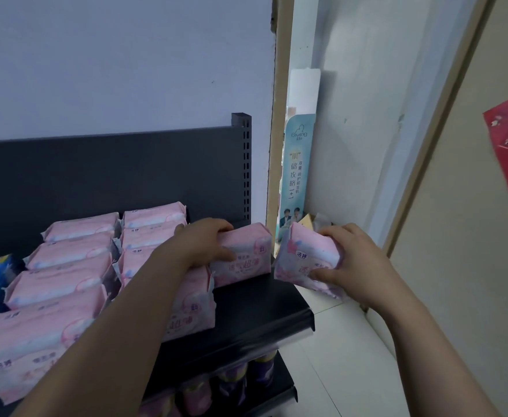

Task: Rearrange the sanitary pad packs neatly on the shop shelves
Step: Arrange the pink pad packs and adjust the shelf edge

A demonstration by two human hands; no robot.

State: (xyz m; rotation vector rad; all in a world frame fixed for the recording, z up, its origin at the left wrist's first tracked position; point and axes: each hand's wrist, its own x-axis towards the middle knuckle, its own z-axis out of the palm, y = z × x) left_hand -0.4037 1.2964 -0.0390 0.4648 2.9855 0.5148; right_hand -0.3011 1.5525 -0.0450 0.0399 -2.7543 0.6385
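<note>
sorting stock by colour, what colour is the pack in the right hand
Pale pink sanitary pad pack, best in head view.

Shop, dark metal shelving [258,308], rows of pink packs [75,254]

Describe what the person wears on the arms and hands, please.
The left forearm and right forearm are bare to the frame edge; no sleeves show. The left hand and right hand carry no gloves, and no ring, watch or bracelet is visible.
</note>
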